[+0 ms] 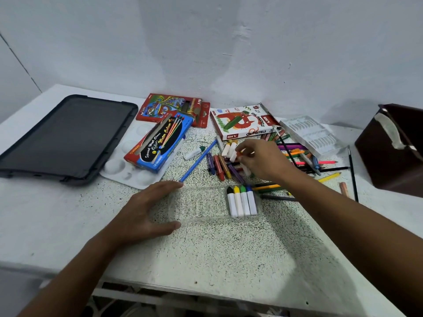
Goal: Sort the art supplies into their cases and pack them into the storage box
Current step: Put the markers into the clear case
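Note:
A clear plastic crayon tray [201, 204] lies on the speckled table, with several white-wrapped crayons [242, 201] standing side by side at its right end. My left hand [146, 209] rests on the tray's left end, fingers and thumb spread along its edges. Farther back, my right hand [261, 157] pinches an orange-tipped crayon [239, 153] over a loose pile of crayons and pastels [223, 164]. Coloured pencils [295, 154] lie scattered to the right of the pile.
A dark storage-box lid [66, 133] lies at the left. A white paint palette [119, 168] sits under a water-colours box [160, 143]. Behind are a red pencil box [169, 108], an oil pastels box [242, 122], a white ribbed tray [313, 136] and a brown box [393, 147].

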{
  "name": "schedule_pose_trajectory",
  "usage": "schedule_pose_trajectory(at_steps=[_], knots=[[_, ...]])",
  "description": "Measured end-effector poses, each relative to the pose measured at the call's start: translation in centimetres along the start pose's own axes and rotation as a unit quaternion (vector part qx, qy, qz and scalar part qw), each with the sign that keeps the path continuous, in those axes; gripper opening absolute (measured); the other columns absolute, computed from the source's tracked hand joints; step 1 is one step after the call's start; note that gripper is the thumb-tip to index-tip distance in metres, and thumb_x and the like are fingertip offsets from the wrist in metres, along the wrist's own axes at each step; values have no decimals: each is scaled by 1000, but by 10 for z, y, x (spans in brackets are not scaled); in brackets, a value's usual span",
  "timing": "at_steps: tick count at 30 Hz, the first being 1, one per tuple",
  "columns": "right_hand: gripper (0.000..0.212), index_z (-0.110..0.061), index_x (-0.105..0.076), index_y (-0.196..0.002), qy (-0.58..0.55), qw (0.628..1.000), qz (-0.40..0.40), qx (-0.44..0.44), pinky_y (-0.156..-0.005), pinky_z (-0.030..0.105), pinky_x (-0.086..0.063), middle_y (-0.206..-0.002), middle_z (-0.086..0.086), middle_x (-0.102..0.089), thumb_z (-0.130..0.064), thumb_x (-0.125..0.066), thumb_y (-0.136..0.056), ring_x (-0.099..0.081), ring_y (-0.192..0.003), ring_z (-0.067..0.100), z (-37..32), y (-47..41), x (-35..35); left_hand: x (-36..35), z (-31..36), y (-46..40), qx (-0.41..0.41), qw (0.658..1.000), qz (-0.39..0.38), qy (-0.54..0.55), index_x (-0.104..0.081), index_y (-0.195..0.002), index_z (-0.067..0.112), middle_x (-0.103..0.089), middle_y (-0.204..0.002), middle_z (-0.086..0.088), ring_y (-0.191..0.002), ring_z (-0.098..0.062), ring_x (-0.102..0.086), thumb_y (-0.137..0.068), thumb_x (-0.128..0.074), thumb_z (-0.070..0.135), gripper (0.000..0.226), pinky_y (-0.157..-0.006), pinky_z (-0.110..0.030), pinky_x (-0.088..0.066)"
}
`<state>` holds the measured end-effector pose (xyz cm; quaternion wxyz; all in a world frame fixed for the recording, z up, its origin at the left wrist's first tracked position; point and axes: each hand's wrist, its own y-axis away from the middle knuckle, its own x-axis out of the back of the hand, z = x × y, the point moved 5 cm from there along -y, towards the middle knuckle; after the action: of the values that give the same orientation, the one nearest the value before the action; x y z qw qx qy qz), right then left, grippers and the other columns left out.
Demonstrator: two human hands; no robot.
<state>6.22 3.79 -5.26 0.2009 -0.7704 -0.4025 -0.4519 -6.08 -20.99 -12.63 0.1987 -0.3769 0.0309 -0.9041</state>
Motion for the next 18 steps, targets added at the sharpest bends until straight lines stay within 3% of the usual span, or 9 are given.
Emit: schedule_pose_trajectory(at_steps=[3, 7, 13, 18], knots=[[24, -21, -63, -116, -67, 998, 11, 18, -71, 23, -49, -96, -7, -65, -20, -62, -92, -64, -89, 12, -15, 12, 12, -1, -1, -1, 1, 1000, -1, 0, -48, -136, 39, -51, -139, 18, -129, 5, -44, -65, -74, 63, 80, -104, -8, -31], [25, -26, -62, -114, -131, 989, -67, 29, -72, 25, -54, -96, -8, -67, -20, -64, -90, -67, -83, 8, -27, 34, -2, 0, -1, -1, 2, 1000, -3, -2, -47, -136, 42, -50, -139, 20, -128, 6, -44, -65, -73, 64, 79, -102, -5, -30], [31, -21, -60, -123, -26, 992, -109, 59, -81, 15, -49, -112, -3, -67, -21, -61, -92, -60, -90, 5, -29, 47, -37, 0, -1, -1, 14, 1000, -3, 2, -42, -137, 47, -49, -139, 21, -129, 6, -43, -64, -72, 66, 82, -102, -16, -34], [35, -17, -60, -124, 43, 990, -90, 95, -85, 17, -39, -119, 0, -62, -29, -60, -91, -49, -93, 5, -32, 48, -41, 1, 2, -1, 10, 1000, 3, 6, -50, -135, 40, -52, -137, 20, -127, 6, -45, -64, -75, 61, 78, -103, -6, -32]])
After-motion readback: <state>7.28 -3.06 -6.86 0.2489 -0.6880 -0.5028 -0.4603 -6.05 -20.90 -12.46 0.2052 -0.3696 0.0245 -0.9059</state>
